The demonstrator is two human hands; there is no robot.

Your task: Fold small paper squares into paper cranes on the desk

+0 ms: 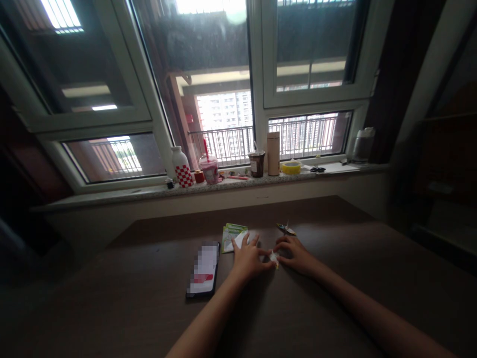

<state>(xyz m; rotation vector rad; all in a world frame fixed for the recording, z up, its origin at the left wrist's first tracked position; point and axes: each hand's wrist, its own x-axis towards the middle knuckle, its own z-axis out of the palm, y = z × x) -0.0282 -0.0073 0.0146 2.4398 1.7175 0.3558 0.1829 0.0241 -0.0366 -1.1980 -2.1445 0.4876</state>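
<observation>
A small crumpled white piece [275,257] with a bit of yellow at its lower edge sits between my hands, low over the table. My left hand [248,257] pinches its left side with thumb and forefinger, while the other fingers spread toward a green-and-white packet [234,229] with white paper on it. From the other side, my right hand [295,254] grips the same piece between thumb and fingertips. Just beyond the right hand lies a small, pointed, dark-and-yellow object [286,229] whose kind I cannot make out. What the white piece is made of is too small to tell.
A phone [203,271] with a lit screen lies left of my left arm on the brown table [149,258]. Along the windowsill [238,185] stand a checked bottle [182,169], a pink drink cup [209,169], a dark cup [257,164], a beige flask [273,154] and yellow tape [291,167].
</observation>
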